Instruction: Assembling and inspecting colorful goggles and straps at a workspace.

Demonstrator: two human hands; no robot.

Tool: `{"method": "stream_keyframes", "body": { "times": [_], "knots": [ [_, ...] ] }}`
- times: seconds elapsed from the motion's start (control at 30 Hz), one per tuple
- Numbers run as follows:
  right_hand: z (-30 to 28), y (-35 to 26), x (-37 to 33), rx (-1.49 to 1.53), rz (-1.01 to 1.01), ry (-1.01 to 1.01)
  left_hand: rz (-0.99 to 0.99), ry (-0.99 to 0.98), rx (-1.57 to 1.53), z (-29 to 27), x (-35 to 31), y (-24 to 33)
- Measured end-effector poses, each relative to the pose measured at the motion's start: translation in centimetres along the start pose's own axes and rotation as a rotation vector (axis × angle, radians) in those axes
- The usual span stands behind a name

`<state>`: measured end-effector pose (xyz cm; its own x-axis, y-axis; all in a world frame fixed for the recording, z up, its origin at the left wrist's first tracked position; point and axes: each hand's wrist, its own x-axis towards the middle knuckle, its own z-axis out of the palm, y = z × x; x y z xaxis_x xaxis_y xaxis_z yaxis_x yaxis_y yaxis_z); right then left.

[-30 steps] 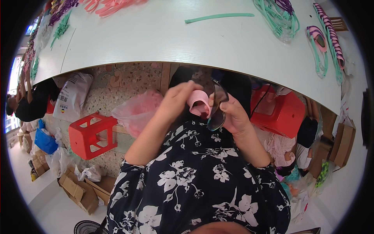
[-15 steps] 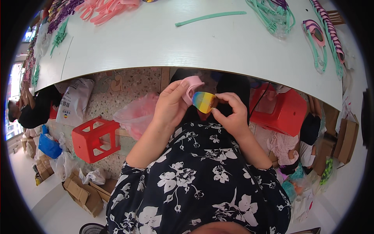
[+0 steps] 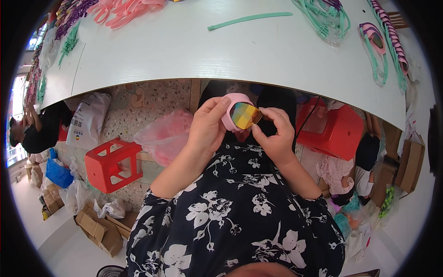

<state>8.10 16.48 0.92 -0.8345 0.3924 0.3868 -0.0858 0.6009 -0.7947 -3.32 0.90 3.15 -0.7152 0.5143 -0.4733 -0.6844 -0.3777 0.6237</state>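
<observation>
Left hand (image 3: 210, 121): I pinch the pink frame (image 3: 238, 97).
Right hand (image 3: 277, 131): I grip the golden lens (image 3: 244, 115).
Lens: apparently being fitted.
Frame: next press calls for steadiness.

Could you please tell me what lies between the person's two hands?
In the head view, a pink frame and a yellow-green mirrored lens lie between the left hand and the right hand.

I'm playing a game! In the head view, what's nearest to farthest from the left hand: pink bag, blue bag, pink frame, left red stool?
1. Pink frame: in left hand.
2. Pink bag: just left.
3. Left red stool: farther left.
4. Blue bag: far left.
</observation>
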Motion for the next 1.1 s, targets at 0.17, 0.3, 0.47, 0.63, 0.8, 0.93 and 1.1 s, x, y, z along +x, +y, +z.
{"method": "stream_keyframes", "body": {
  "times": [0.17,0.3,0.47,0.63,0.8,0.93,1.1],
  "knots": [
    [0.3,-0.5,0.4,-0.021,-0.031,0.024,-0.043,-0.004,-0.014,0.0,-0.1,0.2],
    [0.5,-0.1,0.4,0.035,-0.038,-0.001,0.008,-0.018,0.051,-0.4,0.1,0.1],
    [0.8,0.0,0.4,0.087,-0.035,-0.002,0.027,-0.022,0.068,-0.2,0.1,0.3],
    [0.4,0.1,0.4,0.089,-0.05,-0.016,0.008,-0.052,0.091,0.0,-0.1,0.7],
    [0.4,0.0,0.4,0.12,-0.037,-0.017,0.06,-0.072,0.07,-0.5,-0.2,-0.4],
    [0.5,0.0,-0.5,0.099,0.043,-0.032,0.098,-0.032,0.159,-0.7,0.0,-1.1],
    [1.0,1.3,-0.8,0.169,0.047,0.001,0.291,-0.062,0.436,-0.3,0.8,-0.6]
  ]
}}
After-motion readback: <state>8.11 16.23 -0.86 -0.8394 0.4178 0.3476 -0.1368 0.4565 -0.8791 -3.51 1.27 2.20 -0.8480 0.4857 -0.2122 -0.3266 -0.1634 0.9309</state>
